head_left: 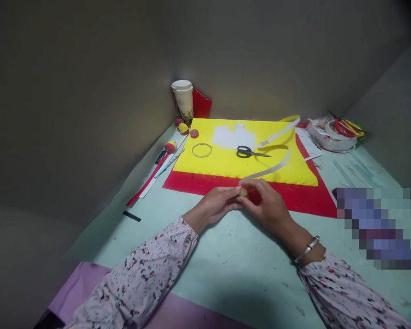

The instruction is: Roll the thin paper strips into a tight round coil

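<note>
Between my two hands is a small, tightly wound strip coil [243, 192], yellowish on its face. My left hand [216, 203] pinches the coil from the left with thumb and fingers. From the other side, my right hand [270, 204] closes its thumb and index finger on the coil's edge. A long narrow strip [272, 171], white on one side and yellow on the other, trails away from the fingers and curves back over the yellow sheet [185, 165]. Just beyond the hands, dark-handled scissors [248, 152] lie on that sheet, blades pointing right.
Under the yellow sheet lies a red sheet [308, 201]. White paper [228, 137], a thin ring [201, 157] and a small orange-red disc [194, 133] rest on top. Left stand a lidded cup [184, 100] and a red-yellow ball [171, 146]. Strips fill a container [332, 141]; a pixelated object [373, 228] lies right.
</note>
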Tool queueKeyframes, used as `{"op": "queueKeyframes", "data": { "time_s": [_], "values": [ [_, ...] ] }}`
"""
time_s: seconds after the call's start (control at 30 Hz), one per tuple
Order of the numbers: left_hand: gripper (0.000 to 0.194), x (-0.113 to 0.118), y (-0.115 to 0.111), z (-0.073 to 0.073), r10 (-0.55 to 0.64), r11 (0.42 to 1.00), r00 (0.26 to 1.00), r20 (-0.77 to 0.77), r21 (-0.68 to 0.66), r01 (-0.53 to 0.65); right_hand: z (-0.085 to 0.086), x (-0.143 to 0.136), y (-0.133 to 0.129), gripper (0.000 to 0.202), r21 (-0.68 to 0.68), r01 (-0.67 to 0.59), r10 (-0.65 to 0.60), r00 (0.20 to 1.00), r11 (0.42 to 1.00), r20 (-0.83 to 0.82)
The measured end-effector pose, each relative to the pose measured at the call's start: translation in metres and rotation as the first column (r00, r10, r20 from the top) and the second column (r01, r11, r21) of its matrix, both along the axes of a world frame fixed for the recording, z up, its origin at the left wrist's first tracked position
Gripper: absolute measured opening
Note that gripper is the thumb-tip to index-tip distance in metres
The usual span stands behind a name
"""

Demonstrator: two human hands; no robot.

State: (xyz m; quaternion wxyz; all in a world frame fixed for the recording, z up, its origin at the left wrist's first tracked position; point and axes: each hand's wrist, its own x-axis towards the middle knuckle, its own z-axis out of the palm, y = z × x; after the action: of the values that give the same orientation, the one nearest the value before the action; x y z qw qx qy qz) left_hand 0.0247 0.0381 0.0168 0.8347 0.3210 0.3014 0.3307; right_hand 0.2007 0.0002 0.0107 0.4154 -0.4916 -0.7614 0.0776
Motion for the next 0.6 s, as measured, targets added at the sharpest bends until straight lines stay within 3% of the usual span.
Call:
{"op": "queueKeyframes", "data": {
  "time_s": [0.2,0.6],
  "values": [
    [0.020,0.0001,-0.0009,0.0005,0.002,1.000,1.000,-0.014,-0.002,-0.002,0.0031,0.0026,0.0007,0.013,0.014,-0.055,0.055,0.998,0.998,-0.016],
    [0.023,0.0003,-0.0008,0.0007,-0.010,1.000,1.000,-0.004,-0.015,0.010,0.0001,0.0077,0.0033,0.021,-0.015,-0.140,0.139,0.990,0.990,-0.028]
  ]
}}
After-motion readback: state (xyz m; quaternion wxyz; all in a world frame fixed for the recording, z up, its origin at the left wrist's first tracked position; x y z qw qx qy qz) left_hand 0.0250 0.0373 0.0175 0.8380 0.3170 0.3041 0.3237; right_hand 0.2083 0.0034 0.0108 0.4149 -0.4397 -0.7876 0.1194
